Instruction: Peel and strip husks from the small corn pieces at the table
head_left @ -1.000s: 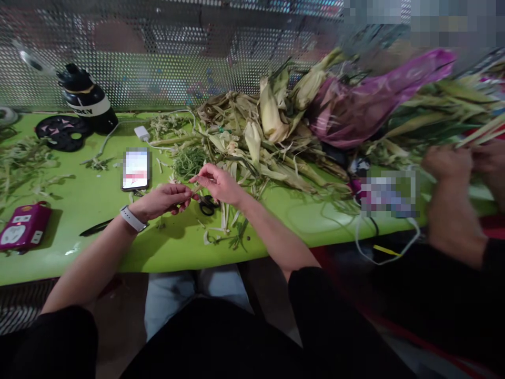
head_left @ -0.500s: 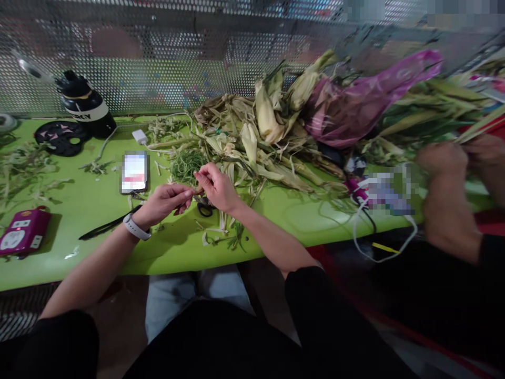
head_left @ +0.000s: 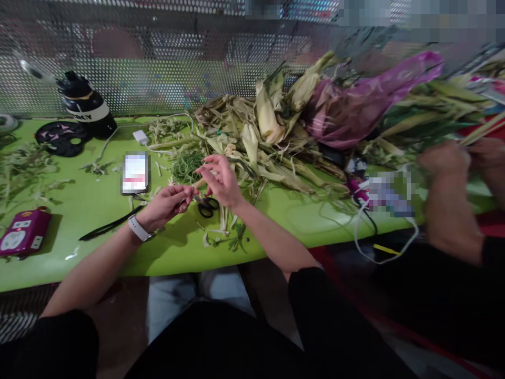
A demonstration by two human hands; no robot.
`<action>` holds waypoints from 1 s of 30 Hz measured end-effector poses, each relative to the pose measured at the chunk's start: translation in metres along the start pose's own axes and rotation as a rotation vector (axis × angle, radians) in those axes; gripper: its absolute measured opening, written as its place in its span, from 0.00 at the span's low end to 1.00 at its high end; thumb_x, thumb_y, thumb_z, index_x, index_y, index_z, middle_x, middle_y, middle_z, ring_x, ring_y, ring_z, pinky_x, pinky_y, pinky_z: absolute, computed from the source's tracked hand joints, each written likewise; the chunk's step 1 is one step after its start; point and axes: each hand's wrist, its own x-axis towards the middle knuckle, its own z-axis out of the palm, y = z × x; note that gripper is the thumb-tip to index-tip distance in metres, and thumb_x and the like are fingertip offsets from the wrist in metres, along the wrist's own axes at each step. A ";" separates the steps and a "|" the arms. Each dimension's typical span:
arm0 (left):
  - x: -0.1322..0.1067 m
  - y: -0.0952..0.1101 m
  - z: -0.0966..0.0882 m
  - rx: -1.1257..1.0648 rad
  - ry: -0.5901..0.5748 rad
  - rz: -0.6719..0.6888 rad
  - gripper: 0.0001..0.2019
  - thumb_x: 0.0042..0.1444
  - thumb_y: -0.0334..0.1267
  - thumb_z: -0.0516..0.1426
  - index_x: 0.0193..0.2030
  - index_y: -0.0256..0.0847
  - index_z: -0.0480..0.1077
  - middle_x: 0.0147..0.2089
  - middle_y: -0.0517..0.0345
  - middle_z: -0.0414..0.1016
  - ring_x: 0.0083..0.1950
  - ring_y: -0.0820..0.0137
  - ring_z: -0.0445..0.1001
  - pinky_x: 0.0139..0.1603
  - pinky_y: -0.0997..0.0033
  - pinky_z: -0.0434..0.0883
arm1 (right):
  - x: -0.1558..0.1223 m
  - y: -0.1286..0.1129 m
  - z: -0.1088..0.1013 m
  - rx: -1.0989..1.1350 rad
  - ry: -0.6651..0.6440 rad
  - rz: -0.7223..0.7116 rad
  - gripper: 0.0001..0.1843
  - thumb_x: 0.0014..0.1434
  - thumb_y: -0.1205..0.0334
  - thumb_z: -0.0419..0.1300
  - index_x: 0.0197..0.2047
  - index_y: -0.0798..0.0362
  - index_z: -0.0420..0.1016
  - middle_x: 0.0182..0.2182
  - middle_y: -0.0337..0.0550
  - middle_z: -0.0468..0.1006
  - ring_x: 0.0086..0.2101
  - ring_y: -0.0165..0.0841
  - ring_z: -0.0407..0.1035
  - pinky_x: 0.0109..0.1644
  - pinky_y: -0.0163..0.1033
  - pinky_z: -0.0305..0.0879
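My left hand [head_left: 169,204], with a white band on its wrist, pinches a thin, pale brown strip of plant [head_left: 199,183]. Reaching in from the right, my right hand [head_left: 224,184] is at the strip's other end with its fingers loosely apart; whether it touches the strip is hard to see. Black-handled scissors [head_left: 208,207] lie on the green table [head_left: 165,252] just below the hands, their blades partly hidden. Behind my fingers is a small heap of curly green plant strands [head_left: 186,164]. Pale scraps [head_left: 223,221] and a green sprig [head_left: 238,237] lie nearer the edge.
A phone [head_left: 134,172], black strap [head_left: 110,223], purple power socket [head_left: 26,231] and black bottle [head_left: 87,105] are to the left. Corn husks [head_left: 268,116] and a pink plastic bag [head_left: 347,110] fill the back. At right, another person's hands [head_left: 445,163] hold long leaves near a white cable [head_left: 357,237].
My right hand's fingers have opened and lifted slightly away from the left hand. More of the strip and the scissors now shows between them. The left hand has shifted slightly.
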 end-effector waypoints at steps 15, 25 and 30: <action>-0.004 0.010 0.000 -0.495 0.024 -0.089 0.01 0.58 0.26 0.58 0.36 0.31 0.71 0.24 0.66 0.60 0.17 0.88 0.54 0.15 0.93 0.54 | -0.003 0.027 0.032 0.413 -0.347 0.195 0.36 0.58 0.58 0.61 0.67 0.41 0.53 0.60 0.45 0.66 0.24 0.19 0.62 0.30 0.31 0.72; 0.003 0.013 -0.020 -0.310 -0.009 -0.054 0.04 0.60 0.30 0.59 0.39 0.30 0.73 0.25 0.64 0.65 0.17 0.87 0.58 0.15 0.90 0.56 | -0.005 0.023 0.019 -0.219 -0.315 -0.196 0.17 0.67 0.54 0.52 0.41 0.55 0.77 0.31 0.45 0.78 0.31 0.32 0.71 0.39 0.38 0.67; 0.007 0.010 -0.032 0.004 0.092 -0.081 0.07 0.59 0.36 0.61 0.36 0.32 0.72 0.23 0.62 0.69 0.18 0.84 0.62 0.16 0.85 0.59 | -0.010 0.012 0.013 -0.416 -0.280 -0.333 0.19 0.69 0.52 0.49 0.43 0.54 0.78 0.40 0.50 0.81 0.38 0.36 0.74 0.42 0.39 0.67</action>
